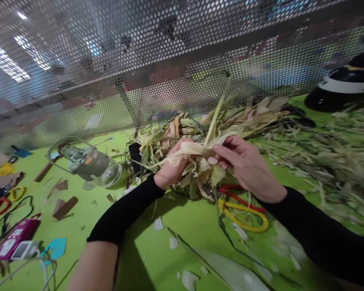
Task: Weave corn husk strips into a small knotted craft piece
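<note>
Between my two hands is a bundle of pale dried corn husk (pixel 197 148), with a long strip sticking up and curled pieces hanging below. My left hand (pixel 177 163) is wrapped round the bundle from the left, its fingers partly covered by husk. My right hand (pixel 245 163) pinches the bundle's right side between thumb and fingers. Behind and below lies a heap of dry husks and leaves (pixel 261 117). Under my right hand, yellow-handled scissors (pixel 251 222) and a red handle (pixel 235 193) rest on the green table (pixel 133 250).
A grey lantern (pixel 89 163) stands to the left. Farther left are a magenta device (pixel 20 238), a white plug with cables (pixel 27 249) and orange-handled scissors (pixel 1 205). A perforated metal screen (pixel 157 68) runs along the back. Leaf scraps (pixel 346 161) cover the right; a black-and-white object (pixel 342 87) stands behind.
</note>
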Action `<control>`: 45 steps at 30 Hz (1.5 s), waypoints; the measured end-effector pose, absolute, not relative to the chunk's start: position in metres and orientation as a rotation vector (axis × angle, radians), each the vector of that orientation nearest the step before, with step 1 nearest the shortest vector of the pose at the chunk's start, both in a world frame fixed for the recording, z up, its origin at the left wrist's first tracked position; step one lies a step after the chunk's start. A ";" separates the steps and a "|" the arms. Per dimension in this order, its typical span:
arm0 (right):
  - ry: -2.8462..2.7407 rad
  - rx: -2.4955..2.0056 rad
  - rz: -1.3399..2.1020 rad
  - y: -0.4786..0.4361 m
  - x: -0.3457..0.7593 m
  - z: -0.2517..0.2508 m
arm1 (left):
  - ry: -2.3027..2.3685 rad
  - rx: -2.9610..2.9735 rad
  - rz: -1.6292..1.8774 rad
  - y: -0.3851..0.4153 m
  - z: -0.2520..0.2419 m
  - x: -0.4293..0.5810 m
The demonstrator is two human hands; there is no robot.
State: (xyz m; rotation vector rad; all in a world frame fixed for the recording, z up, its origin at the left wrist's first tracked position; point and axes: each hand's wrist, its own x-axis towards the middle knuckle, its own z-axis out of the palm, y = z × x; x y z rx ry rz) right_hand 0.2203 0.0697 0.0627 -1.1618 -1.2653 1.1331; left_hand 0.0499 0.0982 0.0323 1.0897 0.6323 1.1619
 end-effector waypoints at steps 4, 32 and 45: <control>-1.198 -1.108 1.179 0.070 0.219 0.060 | 0.679 1.070 1.086 0.097 0.028 0.049; -0.996 -1.079 1.510 0.076 0.221 0.063 | 0.606 0.978 0.951 0.097 0.037 0.052; -1.045 -0.890 1.389 0.072 0.215 0.049 | 0.614 1.418 1.023 0.088 0.040 0.051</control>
